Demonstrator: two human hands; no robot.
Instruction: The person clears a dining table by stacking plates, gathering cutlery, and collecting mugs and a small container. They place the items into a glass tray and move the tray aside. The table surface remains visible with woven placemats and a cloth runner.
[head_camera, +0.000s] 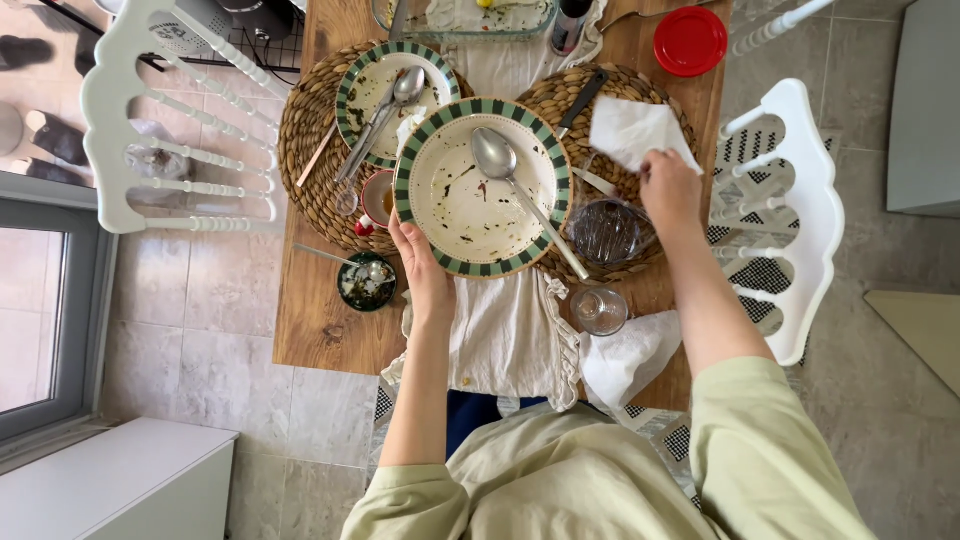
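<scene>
Nearest the body: crumpled white napkin (628, 358) at the table (320, 330) near edge, small glass (599, 310) just beyond it, cloth runner (505, 335) hanging over that edge. Left hand (420, 265) grips near rim of the big dirty green-rimmed plate (450, 200), fingers under it; a spoon (520, 190) lies across the plate. Small dark bowl (366, 282) just left of that hand, bare wood around it. Right hand (668, 185) pinches a white tissue (632, 130) over the right woven mat (600, 110), a clear tumbler (606, 232) beside the wrist. Farther: second plate (385, 85) with spoon on left woven mat (305, 150), red lid (690, 41) near far right edge. White chairs (810, 200) flank both table sides, tight.
</scene>
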